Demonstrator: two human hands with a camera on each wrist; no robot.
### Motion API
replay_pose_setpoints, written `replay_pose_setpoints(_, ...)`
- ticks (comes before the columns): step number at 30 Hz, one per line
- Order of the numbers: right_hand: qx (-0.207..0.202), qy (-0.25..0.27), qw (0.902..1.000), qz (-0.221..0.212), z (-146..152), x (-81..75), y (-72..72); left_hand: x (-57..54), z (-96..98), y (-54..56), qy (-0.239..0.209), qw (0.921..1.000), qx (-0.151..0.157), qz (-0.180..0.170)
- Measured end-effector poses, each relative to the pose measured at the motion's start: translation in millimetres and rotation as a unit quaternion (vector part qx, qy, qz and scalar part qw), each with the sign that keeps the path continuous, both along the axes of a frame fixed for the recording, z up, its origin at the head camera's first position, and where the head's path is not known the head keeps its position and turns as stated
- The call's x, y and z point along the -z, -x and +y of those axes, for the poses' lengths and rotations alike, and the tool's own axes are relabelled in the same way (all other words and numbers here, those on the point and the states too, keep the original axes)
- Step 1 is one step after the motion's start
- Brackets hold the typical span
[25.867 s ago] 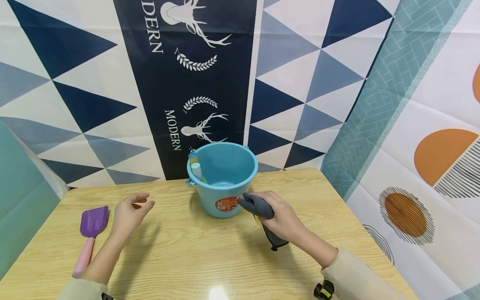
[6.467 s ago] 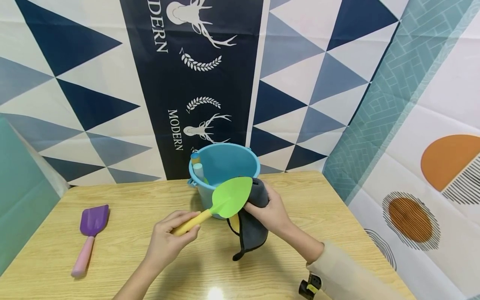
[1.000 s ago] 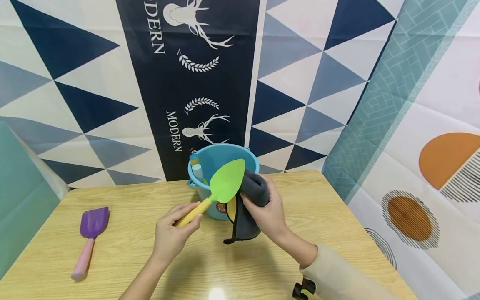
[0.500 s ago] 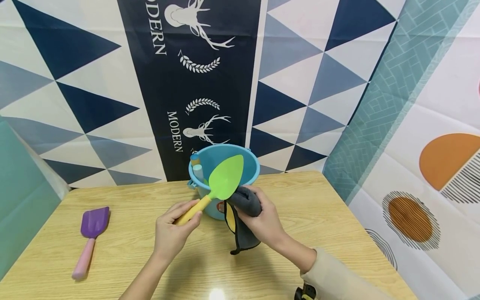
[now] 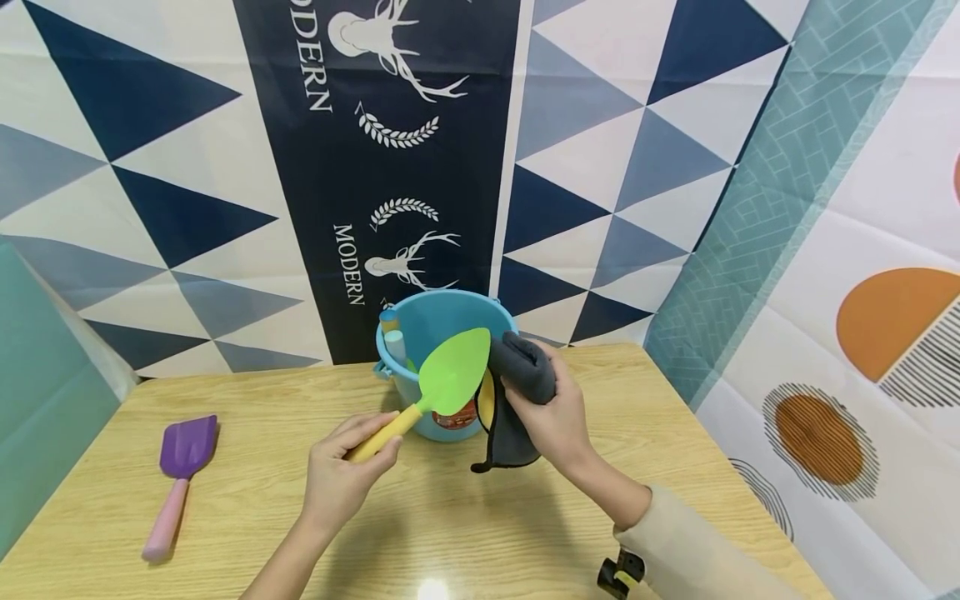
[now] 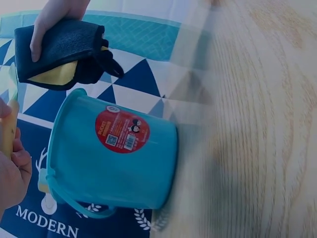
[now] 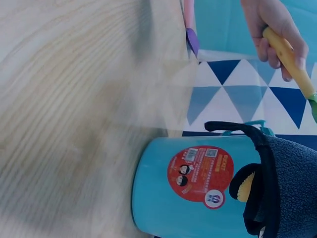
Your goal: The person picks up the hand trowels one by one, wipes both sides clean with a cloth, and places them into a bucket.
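Note:
My left hand (image 5: 341, 479) holds a toy trowel by its yellow handle, the leaf-shaped green blade (image 5: 453, 375) tilted up in front of the bucket. A dark grey cloth (image 5: 521, 371) with a yellow underside is bunched in my right hand (image 5: 558, 421), its fold right beside the blade's edge. Whether cloth and blade touch is unclear. The right wrist view shows the cloth (image 7: 297, 183) close up and the trowel's yellow handle (image 7: 287, 54) gripped above it. In the left wrist view, the trowel (image 6: 9, 129) is mostly cut off at the edge.
A light blue bucket (image 5: 420, 392) with a red label stands at the table's back edge, several tool handles (image 5: 393, 337) leaning inside its left rim. A purple shovel (image 5: 187, 446) with a pink handle lies on the wooden table (image 5: 247, 492) at left. Patterned sheets hang behind.
Long ago my left hand was empty; now it holds the trowel. Over the last second the cloth dipped down-left along the blade, then came back up-right. The trowel barely shifted.

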State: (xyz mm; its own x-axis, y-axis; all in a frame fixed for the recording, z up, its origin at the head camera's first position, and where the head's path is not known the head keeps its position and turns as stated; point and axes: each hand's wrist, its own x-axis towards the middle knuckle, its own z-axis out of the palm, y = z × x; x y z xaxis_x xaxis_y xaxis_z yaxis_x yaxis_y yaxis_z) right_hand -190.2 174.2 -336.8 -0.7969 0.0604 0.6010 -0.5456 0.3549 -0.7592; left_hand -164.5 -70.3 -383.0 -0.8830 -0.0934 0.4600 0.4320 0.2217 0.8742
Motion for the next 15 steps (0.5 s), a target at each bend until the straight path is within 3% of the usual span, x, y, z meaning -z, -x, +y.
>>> replay_pose_setpoints(5, 0.004, 0.007, 0.9997, 0.022, 1.2, -2.6, 2.7, 1.6, 0.1, -0.5, 0.006, 0.9999, 0.006, 0.006)
replay_pose_setpoints(15, -0.002, -0.027, 0.9974, 0.067, -3.0, -4.5, 2.6, 1.1, 2.5, -0.1, 0.016, 0.9996, 0.016, 0.019)
